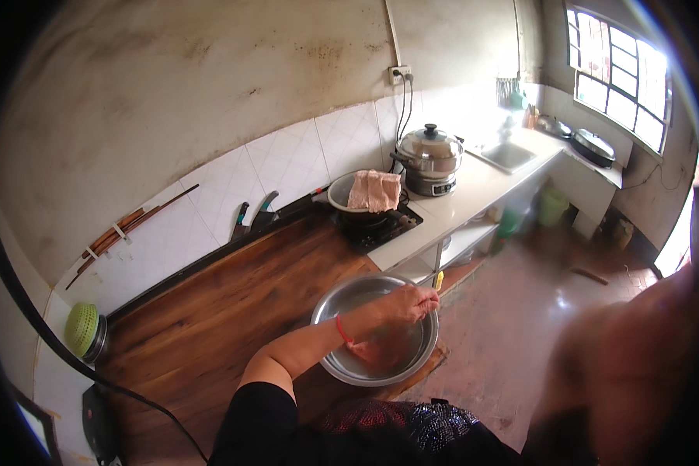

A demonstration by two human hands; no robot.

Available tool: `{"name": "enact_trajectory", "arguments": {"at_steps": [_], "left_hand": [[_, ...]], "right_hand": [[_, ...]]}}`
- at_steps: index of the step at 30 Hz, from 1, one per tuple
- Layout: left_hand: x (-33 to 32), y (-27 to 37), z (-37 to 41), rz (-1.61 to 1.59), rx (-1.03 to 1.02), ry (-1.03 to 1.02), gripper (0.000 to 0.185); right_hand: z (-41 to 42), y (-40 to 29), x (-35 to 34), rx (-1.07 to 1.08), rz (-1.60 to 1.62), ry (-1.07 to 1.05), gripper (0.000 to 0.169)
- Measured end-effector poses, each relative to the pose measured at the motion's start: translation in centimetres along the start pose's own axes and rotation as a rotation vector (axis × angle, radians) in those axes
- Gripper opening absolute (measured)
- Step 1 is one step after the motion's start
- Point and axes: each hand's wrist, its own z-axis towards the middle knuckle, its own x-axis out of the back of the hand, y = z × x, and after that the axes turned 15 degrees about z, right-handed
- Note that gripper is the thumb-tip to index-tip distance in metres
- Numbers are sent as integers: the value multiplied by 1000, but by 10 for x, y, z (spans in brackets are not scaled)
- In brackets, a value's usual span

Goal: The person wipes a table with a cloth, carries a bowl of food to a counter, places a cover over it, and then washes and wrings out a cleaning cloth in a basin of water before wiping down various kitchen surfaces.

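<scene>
A stainless steel basin (366, 381) stands on the front edge of the brown wooden counter (221, 303), with what looks like water inside. Over its right half is my left hand (412, 303), fingers curled in and nothing visible between them. A red band (343, 329) circles that wrist. Below the forearm, a reddish soft piece (364, 351) lies in the basin; its exact kind is unclear. My right arm (635, 343) is raised close to the camera and blurred, and the right hand is out of view.
A wok (341, 195) with a pink cloth (374, 191) over it sits on the cooktop (378, 233). Behind are a lidded steel steamer (431, 154) and a sink (508, 156). Two knives (256, 214) stand by the tiles. A green colander (81, 329) leans at left.
</scene>
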Motion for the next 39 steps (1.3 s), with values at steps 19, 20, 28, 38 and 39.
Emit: {"name": "enact_trajectory", "arguments": {"at_steps": [19, 20, 28, 38, 39], "left_hand": [[-180, -190, -27, -93, 1234, 349, 60], [-182, -190, -41, -336, 1409, 369, 63], [-218, -218, -74, -1674, 990, 710, 50], [-148, -189, -72, -1723, 830, 631, 30], [-149, -191, -59, -1740, 889, 704, 28]], "right_hand": [[-460, 121, -239, -1421, 135, -947, 87], [-456, 85, -261, -1473, 194, -900, 81], [-396, 16, -321, -1819, 586, 25, 21], [-350, 42, -328, -1344, 176, -376, 19], [-363, 53, -330, -1412, 123, -401, 19]]}}
